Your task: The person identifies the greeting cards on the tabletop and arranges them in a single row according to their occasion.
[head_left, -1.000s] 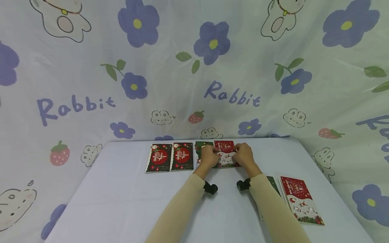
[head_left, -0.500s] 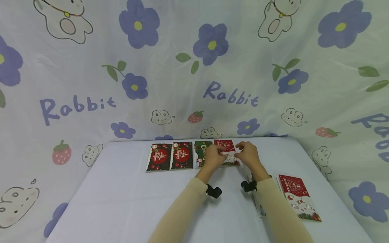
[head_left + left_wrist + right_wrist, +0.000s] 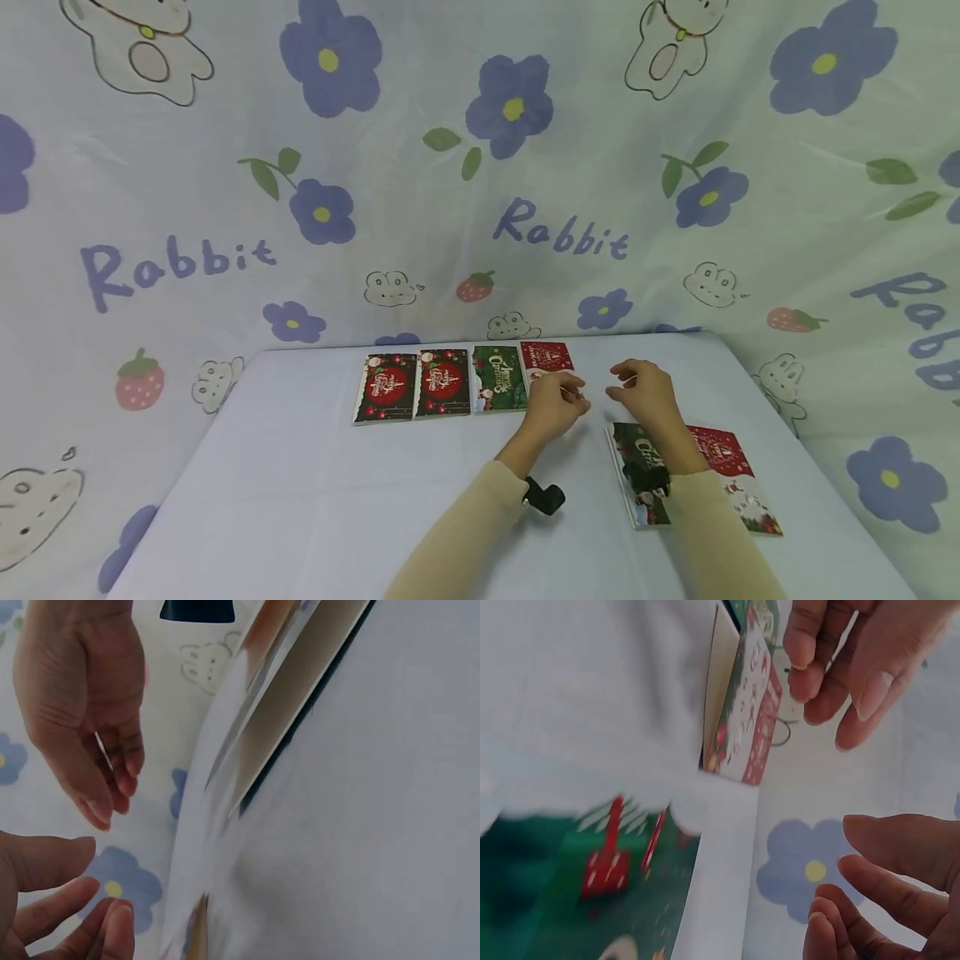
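Note:
Both hands are raised over the table with loosely bent fingers and nothing in them. My left hand [image 3: 555,406] is just in front of the red Christmas booklet [image 3: 545,358], overlapping its lower part in the head view. My right hand [image 3: 647,393] hovers to the right of that booklet, fingers pointing toward the left hand, its wrist above a green Christmas booklet [image 3: 632,450]. Left of the red booklet, a green one [image 3: 498,379] and two dark ones with red circles, a nearer [image 3: 442,383] and a farther [image 3: 386,388], continue the row.
A second red booklet [image 3: 750,500] lies on the right side of the table, partly covered by the right sleeve [image 3: 720,533]. A white cloth covers the table [image 3: 315,508]. Behind its back edge hangs a curtain [image 3: 420,208] printed with flowers and rabbits.
Both hands have come away from the red booklet at the row's right end, moving right and nearer the body. The green booklet in the row now shows fully.

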A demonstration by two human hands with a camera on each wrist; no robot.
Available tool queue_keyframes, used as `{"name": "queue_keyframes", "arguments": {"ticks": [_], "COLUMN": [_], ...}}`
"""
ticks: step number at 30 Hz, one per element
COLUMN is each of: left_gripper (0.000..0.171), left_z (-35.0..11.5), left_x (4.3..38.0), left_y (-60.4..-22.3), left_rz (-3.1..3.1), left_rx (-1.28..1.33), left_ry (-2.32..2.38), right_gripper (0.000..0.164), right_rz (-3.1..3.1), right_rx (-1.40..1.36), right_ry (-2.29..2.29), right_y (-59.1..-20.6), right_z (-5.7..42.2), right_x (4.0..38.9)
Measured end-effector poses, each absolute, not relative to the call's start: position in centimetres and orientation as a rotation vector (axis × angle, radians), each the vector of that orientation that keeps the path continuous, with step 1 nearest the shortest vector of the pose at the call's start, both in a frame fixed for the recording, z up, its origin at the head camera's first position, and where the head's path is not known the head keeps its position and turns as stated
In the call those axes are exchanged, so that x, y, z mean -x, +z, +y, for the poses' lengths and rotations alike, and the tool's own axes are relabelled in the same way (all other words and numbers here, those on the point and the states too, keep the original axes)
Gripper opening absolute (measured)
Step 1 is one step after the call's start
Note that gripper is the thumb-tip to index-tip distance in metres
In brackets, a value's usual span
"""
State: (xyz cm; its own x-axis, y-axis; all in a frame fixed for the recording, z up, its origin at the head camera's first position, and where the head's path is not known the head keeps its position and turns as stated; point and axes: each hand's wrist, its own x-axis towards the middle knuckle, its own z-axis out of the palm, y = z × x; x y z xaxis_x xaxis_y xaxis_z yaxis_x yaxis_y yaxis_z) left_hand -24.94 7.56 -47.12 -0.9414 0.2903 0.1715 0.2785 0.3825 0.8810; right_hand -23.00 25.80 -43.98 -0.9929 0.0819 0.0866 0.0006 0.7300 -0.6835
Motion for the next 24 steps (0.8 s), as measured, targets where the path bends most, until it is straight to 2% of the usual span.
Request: {"name": "queue_keyframes", "arguments": {"ticks": [12, 24], "left_gripper": [0.029, 0.032], "left_z": [11.3, 13.5], "left_x": [22.5, 21.5], "left_y": [-48.3, -49.1], "left_rz": [2.529, 2.648], "left_rx": [-0.591, -0.635], "left_ry": [1.554, 1.410], "right_gripper": [0.033, 0.033], "right_rz": [-2.832, -2.843], "right_rx": [0.182, 0.340], "right_ry": [1.064, 1.045], "right_y": [-45.1, -47.0], "right_z": [30.2, 33.7], "right_x": [19.7, 18.1]}}
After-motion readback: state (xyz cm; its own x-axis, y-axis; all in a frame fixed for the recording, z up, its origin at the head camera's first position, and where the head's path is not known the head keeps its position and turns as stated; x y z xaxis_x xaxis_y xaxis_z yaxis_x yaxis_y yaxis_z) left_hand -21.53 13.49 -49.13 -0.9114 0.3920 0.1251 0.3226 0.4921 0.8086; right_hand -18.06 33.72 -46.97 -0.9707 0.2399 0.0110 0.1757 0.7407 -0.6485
